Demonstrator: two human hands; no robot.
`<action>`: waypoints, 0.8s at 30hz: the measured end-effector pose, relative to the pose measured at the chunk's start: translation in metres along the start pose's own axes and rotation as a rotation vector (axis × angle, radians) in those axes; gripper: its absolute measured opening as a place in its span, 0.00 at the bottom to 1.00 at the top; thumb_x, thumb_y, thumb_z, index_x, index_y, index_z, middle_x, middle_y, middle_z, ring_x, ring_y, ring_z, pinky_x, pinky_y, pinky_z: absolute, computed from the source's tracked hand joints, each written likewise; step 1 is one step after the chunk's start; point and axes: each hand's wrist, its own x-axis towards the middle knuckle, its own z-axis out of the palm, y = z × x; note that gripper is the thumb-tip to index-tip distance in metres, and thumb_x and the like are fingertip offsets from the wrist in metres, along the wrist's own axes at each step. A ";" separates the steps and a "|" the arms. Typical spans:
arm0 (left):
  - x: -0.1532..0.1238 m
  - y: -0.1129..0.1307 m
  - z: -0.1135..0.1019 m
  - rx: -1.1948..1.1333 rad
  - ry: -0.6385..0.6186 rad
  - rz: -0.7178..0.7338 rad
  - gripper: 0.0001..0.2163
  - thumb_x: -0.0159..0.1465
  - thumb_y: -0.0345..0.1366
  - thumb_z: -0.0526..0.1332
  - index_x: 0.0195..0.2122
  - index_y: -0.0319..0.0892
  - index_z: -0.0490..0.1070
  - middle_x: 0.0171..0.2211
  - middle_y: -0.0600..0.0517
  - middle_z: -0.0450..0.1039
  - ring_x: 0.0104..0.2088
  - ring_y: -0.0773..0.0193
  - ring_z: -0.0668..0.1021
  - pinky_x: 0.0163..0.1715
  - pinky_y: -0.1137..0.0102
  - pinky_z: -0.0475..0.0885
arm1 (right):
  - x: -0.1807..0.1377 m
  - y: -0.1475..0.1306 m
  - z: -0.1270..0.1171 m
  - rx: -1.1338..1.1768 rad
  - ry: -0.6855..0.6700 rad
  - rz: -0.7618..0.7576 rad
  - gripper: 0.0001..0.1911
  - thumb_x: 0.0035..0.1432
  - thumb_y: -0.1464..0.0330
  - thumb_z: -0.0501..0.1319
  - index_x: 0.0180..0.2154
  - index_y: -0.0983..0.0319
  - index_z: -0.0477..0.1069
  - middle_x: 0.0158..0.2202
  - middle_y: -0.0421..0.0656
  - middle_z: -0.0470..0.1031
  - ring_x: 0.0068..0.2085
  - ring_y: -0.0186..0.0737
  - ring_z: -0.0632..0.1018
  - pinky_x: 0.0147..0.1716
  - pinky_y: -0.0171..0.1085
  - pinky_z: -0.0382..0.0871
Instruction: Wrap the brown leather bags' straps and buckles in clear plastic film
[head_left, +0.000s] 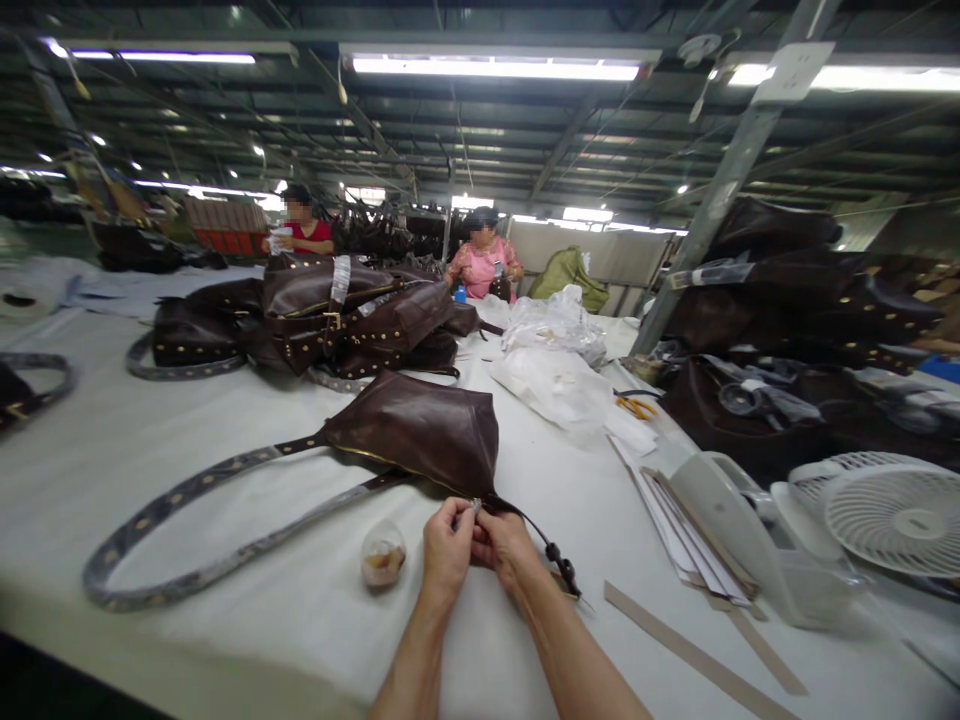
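the white-covered table [285,650] is topped, toward its far edge, by a heap of studded dark brown leather handbags [322,310]. a dark brown leather shoulder bag [420,425] is laid near the middle, its plastic-wrapped strap [176,497] looped toward the left edge. by the right edge a white desk fan [892,510] is placed. the left hand [448,540] and right hand [510,545] are brought together at the bag's near end; the right fingers are curled, but their grip cannot be told. a clear round container [383,555] is set leftward, toward the near edge. a shiny piece [476,506] (too small to be identified) is pinched between the left fingertips.
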 end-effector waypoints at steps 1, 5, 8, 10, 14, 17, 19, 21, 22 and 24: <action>-0.001 0.001 0.000 0.000 0.005 0.005 0.10 0.57 0.42 0.55 0.28 0.42 0.70 0.25 0.52 0.75 0.29 0.62 0.76 0.33 0.71 0.70 | 0.000 -0.001 -0.001 0.011 0.000 0.001 0.13 0.38 0.72 0.71 0.29 0.64 0.70 0.23 0.36 0.73 0.20 0.29 0.71 0.21 0.29 0.70; -0.005 0.005 0.002 0.005 0.024 0.008 0.08 0.58 0.39 0.55 0.27 0.42 0.69 0.24 0.53 0.74 0.27 0.64 0.76 0.31 0.72 0.69 | 0.003 0.000 -0.005 0.061 0.022 0.052 0.08 0.43 0.73 0.68 0.26 0.64 0.70 0.18 0.35 0.70 0.18 0.27 0.68 0.19 0.26 0.67; -0.006 0.004 0.003 0.011 0.015 0.007 0.06 0.58 0.38 0.55 0.28 0.43 0.66 0.22 0.55 0.71 0.25 0.66 0.75 0.28 0.74 0.68 | 0.004 0.000 -0.006 0.129 0.010 0.131 0.05 0.49 0.74 0.63 0.24 0.65 0.68 0.14 0.34 0.64 0.16 0.26 0.64 0.15 0.24 0.59; -0.005 0.002 0.003 0.017 0.033 -0.006 0.05 0.58 0.39 0.56 0.28 0.44 0.64 0.20 0.56 0.69 0.24 0.66 0.75 0.26 0.74 0.67 | 0.003 -0.003 -0.007 0.187 -0.037 0.170 0.04 0.50 0.75 0.60 0.25 0.65 0.69 0.16 0.35 0.65 0.16 0.25 0.64 0.14 0.24 0.56; -0.003 -0.003 0.003 -0.030 0.067 -0.030 0.08 0.57 0.40 0.58 0.28 0.44 0.60 0.21 0.57 0.68 0.23 0.67 0.74 0.24 0.75 0.66 | -0.002 -0.012 -0.010 0.264 -0.155 0.233 0.02 0.53 0.73 0.62 0.29 0.65 0.71 0.21 0.37 0.71 0.17 0.24 0.65 0.14 0.23 0.54; -0.002 -0.004 0.003 -0.082 0.062 -0.047 0.08 0.56 0.40 0.58 0.29 0.44 0.60 0.21 0.57 0.67 0.23 0.67 0.74 0.24 0.75 0.66 | 0.001 -0.015 -0.006 0.262 -0.202 0.305 0.09 0.55 0.67 0.66 0.28 0.66 0.70 0.19 0.36 0.69 0.14 0.21 0.59 0.11 0.22 0.49; -0.002 -0.004 0.003 -0.077 0.069 -0.056 0.08 0.56 0.40 0.58 0.30 0.44 0.60 0.20 0.58 0.67 0.23 0.67 0.74 0.24 0.75 0.67 | 0.006 -0.015 -0.002 0.248 -0.195 0.344 0.14 0.55 0.66 0.67 0.24 0.66 0.67 0.16 0.34 0.66 0.12 0.19 0.56 0.10 0.21 0.46; -0.002 -0.003 0.004 -0.059 0.076 -0.063 0.07 0.56 0.39 0.58 0.30 0.44 0.60 0.20 0.59 0.66 0.23 0.67 0.74 0.25 0.75 0.67 | 0.011 -0.013 0.003 0.235 -0.168 0.361 0.17 0.54 0.65 0.68 0.22 0.65 0.64 0.13 0.33 0.63 0.11 0.19 0.56 0.10 0.20 0.47; -0.001 -0.003 0.004 -0.049 0.079 -0.058 0.06 0.56 0.38 0.57 0.31 0.44 0.60 0.20 0.59 0.66 0.22 0.68 0.73 0.25 0.75 0.67 | 0.013 -0.012 0.005 0.229 -0.152 0.362 0.18 0.55 0.64 0.68 0.21 0.65 0.64 0.12 0.32 0.62 0.11 0.20 0.57 0.10 0.20 0.48; 0.001 -0.003 0.006 -0.037 0.074 -0.044 0.06 0.56 0.38 0.57 0.31 0.44 0.60 0.20 0.58 0.67 0.22 0.68 0.73 0.26 0.75 0.68 | 0.017 -0.012 0.007 0.218 -0.127 0.361 0.18 0.56 0.64 0.66 0.22 0.65 0.63 0.12 0.33 0.62 0.11 0.20 0.59 0.10 0.20 0.51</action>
